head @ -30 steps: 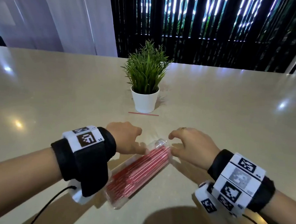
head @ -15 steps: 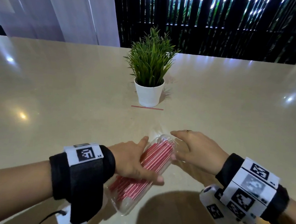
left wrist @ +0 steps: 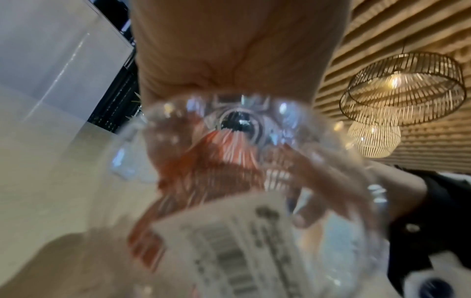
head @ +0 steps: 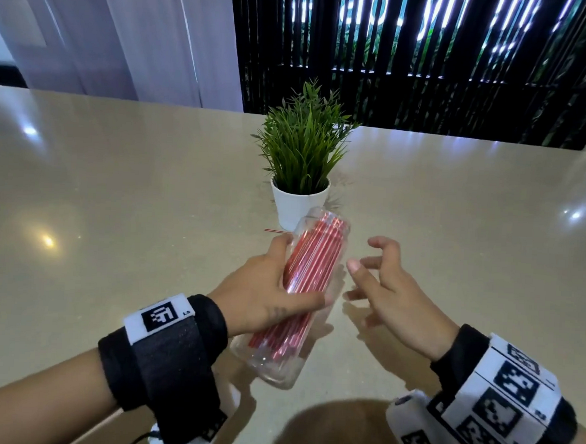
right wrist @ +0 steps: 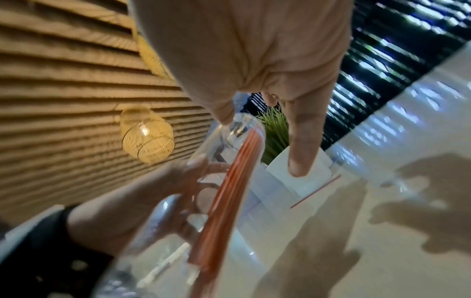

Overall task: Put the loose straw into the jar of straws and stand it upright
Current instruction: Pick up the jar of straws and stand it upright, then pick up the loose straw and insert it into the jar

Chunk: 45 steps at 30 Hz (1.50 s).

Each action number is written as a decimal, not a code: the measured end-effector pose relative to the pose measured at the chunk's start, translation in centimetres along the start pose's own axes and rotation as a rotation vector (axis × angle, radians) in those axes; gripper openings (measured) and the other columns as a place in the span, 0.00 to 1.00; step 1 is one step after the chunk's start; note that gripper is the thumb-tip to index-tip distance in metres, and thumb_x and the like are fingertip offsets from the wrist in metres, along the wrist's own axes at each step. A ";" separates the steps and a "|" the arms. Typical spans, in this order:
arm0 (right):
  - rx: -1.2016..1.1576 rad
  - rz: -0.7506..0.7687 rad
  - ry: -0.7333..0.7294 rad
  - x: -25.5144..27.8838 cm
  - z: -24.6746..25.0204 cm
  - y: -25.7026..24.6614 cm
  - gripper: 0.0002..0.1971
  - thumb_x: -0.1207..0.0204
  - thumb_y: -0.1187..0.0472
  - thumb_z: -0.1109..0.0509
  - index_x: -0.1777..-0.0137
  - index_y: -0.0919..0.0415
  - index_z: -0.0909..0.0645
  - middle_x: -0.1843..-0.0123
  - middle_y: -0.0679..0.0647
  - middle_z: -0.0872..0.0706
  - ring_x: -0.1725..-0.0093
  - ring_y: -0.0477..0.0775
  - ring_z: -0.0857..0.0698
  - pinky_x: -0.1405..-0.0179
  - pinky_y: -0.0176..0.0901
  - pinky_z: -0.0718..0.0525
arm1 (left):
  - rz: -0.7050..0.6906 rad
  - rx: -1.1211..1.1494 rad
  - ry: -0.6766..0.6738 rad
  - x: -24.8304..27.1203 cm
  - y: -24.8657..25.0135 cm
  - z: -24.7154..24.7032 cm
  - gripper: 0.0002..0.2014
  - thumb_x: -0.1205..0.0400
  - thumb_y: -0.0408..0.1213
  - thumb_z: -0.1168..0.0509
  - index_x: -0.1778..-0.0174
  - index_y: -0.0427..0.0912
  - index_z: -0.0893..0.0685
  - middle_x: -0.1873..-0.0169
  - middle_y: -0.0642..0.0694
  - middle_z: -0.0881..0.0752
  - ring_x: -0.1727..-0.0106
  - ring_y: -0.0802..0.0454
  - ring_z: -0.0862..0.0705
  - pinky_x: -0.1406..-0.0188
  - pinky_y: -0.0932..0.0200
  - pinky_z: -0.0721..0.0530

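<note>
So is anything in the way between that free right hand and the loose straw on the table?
Partly. The jar of straws, gripped by the left hand, is tilted in front of the loose straw, hiding most of it. The straw lies by the plant pot. The right hand is open, with bare table ahead.

Background items, three views.
Beige glossy table with ceiling-light reflections. Green potted plant in white pot, upright near table centre. White curtain at back left; black slatted screen at back right. Wrist views: wood-slat ceiling, wicker lamps hanging.
</note>
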State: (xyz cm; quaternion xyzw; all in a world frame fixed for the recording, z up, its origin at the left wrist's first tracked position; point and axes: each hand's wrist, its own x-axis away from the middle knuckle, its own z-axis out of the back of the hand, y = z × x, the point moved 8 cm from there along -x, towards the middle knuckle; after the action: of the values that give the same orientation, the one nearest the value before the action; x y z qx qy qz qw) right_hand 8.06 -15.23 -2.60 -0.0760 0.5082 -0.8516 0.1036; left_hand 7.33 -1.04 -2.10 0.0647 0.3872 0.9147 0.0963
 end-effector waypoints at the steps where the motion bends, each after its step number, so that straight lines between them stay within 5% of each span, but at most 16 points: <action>1: -0.101 -0.028 -0.043 0.1 -0.6 -0.2 0.26 0.22 0.44 0.45 0.27 0.48 0.49 0.42 0.44 0.22 0.47 0.49 0.14 0.56 0.49 0.11 | -0.016 0.056 0.036 -0.1 0.4 0.4 0.47 0.37 0.62 0.31 0.26 0.55 0.47 0.57 0.55 0.18 0.58 0.58 0.16 0.62 0.65 0.19; 4: -0.310 -0.055 -0.107 -0.1 -1.7 -1.3 0.31 0.31 0.37 0.42 0.30 0.44 0.46 0.48 0.43 0.16 0.50 0.43 0.13 0.62 0.41 0.10 | -0.057 0.183 0.114 -0.6 1.3 1.3 0.45 0.36 0.58 0.30 0.27 0.53 0.46 0.56 0.57 0.16 0.60 0.61 0.14 0.65 0.73 0.20; 7: -0.300 -0.004 -0.090 -0.8 -1.9 -2.6 0.37 0.41 0.35 0.37 0.31 0.43 0.43 0.47 0.44 0.19 0.48 0.43 0.14 0.64 0.42 0.12 | -0.105 0.255 0.159 -0.9 1.7 1.5 0.45 0.35 0.54 0.27 0.27 0.54 0.45 0.52 0.53 0.14 0.56 0.62 0.12 0.57 0.69 0.16; 11: -0.317 0.002 -0.061 -1.6 -1.9 -3.1 0.26 0.28 0.46 0.33 0.35 0.46 0.41 0.52 0.43 0.23 0.56 0.42 0.15 0.70 0.38 0.14 | -0.138 0.287 0.202 -1.0 1.9 1.7 0.44 0.38 0.54 0.29 0.29 0.58 0.44 0.47 0.52 0.14 0.50 0.57 0.13 0.47 0.54 0.14; 14: -0.333 0.029 -0.055 -2.0 -1.6 -3.6 0.24 0.25 0.50 0.34 0.33 0.46 0.40 0.52 0.43 0.23 0.58 0.43 0.15 0.74 0.32 0.16 | -0.164 0.323 0.204 -1.0 2.1 2.1 0.40 0.41 0.54 0.26 0.39 0.73 0.43 0.47 0.56 0.14 0.49 0.61 0.13 0.46 0.60 0.16; 18: -0.339 0.120 -0.061 -2.5 -1.0 -4.8 0.27 0.27 0.46 0.34 0.32 0.43 0.42 0.48 0.39 0.22 0.56 0.39 0.13 0.65 0.34 0.12 | -0.188 0.466 0.187 -0.8 1.8 2.9 0.41 0.38 0.49 0.24 0.36 0.72 0.42 0.47 0.68 0.17 0.45 0.74 0.18 0.52 0.77 0.22; 20: -0.313 0.148 -0.088 -3.0 -1.3 -5.5 0.29 0.29 0.45 0.34 0.32 0.42 0.42 0.45 0.41 0.23 0.57 0.37 0.12 0.64 0.35 0.11 | -0.194 0.511 0.160 -0.8 1.6 3.2 0.42 0.36 0.49 0.26 0.29 0.62 0.41 0.41 0.64 0.19 0.42 0.71 0.19 0.48 0.73 0.20; 24: -0.216 0.147 -0.129 -4.8 -1.8 -5.7 0.34 0.31 0.34 0.39 0.26 0.40 0.44 0.36 0.46 0.22 0.44 0.45 0.15 0.51 0.44 0.15 | -0.174 0.507 0.232 -0.9 0.2 4.4 0.38 0.38 0.54 0.28 0.35 0.66 0.39 0.43 0.64 0.20 0.43 0.71 0.18 0.41 0.64 0.20; 28: 0.090 0.164 0.113 -9.3 1.5 -4.6 0.24 0.22 0.47 0.39 0.29 0.58 0.27 0.31 0.56 0.20 0.38 0.51 0.21 0.40 0.42 0.25 | -0.123 0.549 0.328 -0.8 -1.5 6.2 0.43 0.41 0.55 0.27 0.31 0.61 0.41 0.42 0.62 0.21 0.45 0.73 0.19 0.40 0.62 0.20; 33: 0.736 0.105 0.085 -14.2 0.2 -2.3 0.16 0.24 0.55 0.36 0.37 0.54 0.19 0.32 0.54 0.19 0.35 0.57 0.20 0.38 0.49 0.23 | -0.081 0.634 0.414 -0.9 -3.3 8.1 0.44 0.41 0.51 0.26 0.31 0.59 0.40 0.43 0.59 0.19 0.44 0.64 0.16 0.36 0.49 0.21; 36: 0.866 0.101 0.027 -15.7 -2.0 -1.4 0.16 0.24 0.58 0.35 0.37 0.53 0.20 0.35 0.57 0.17 0.36 0.61 0.20 0.38 0.51 0.21 | -0.075 0.658 0.407 -1.0 -3.9 8.2 0.41 0.40 0.50 0.26 0.34 0.62 0.40 0.42 0.58 0.20 0.42 0.61 0.17 0.36 0.47 0.21; 45: 0.996 -0.015 -0.109 -18.6 -5.0 1.9 0.12 0.24 0.67 0.37 0.44 0.69 0.18 0.41 0.66 0.14 0.42 0.67 0.15 0.46 0.53 0.18 | -0.059 0.687 0.340 -1.9 -4.5 6.8 0.52 0.53 0.65 0.25 0.33 0.66 0.41 0.41 0.61 0.21 0.41 0.63 0.19 0.37 0.48 0.22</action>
State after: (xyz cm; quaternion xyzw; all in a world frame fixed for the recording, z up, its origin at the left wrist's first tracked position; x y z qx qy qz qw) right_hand 25.11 -7.12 -7.09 -0.0652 0.0333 -0.9863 0.1475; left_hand 11.08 6.33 -0.69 -0.0706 0.6834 0.7260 0.0298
